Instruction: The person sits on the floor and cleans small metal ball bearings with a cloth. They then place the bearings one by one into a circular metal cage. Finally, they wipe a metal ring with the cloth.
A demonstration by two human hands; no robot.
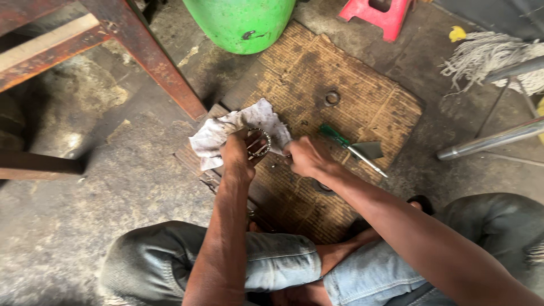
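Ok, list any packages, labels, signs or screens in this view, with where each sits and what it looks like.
No packages, labels, signs or screens show in this view.
Cardboard sheet: flat on the floor under the hands, brown, worn, plain.
Green drum: top centre, round, with a small dark mark too small to tell as a label.
Rag: white, stained, at the left hand, which holds a metal ring; right hand beside it.

Stained concrete floor [68, 238], rusty table leg [153, 62]

A green drum [242, 22], red stool [382, 14] and mop head [487, 56] stand beyond the cardboard mat [351, 96].
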